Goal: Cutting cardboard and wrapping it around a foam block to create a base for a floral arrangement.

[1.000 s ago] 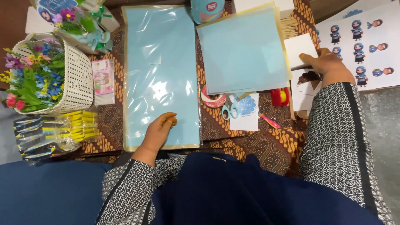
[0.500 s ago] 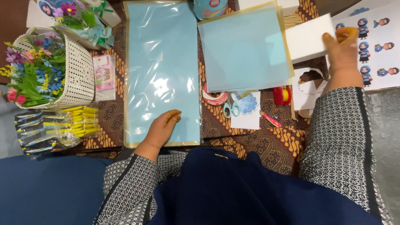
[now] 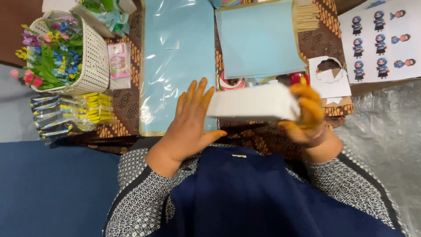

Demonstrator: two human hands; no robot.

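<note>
Head view: white block (image 3: 252,103) held level above patterned tablecloth (image 3: 125,105), just below light blue paper stack (image 3: 258,39). Right hand (image 3: 309,116) clamps block's right end, fingers wrapped over edge. Left hand (image 3: 190,118) open, fingers spread, palm flat against block's left end. Cellophane-covered blue sheet (image 3: 175,61) lies left of block; white flower basket (image 3: 90,57) farther left.

batik-clothed table (image 3: 127,105): blue sheets (image 3: 177,66), flower basket (image 3: 94,61), sticker sheet (image 3: 379,39)
</note>
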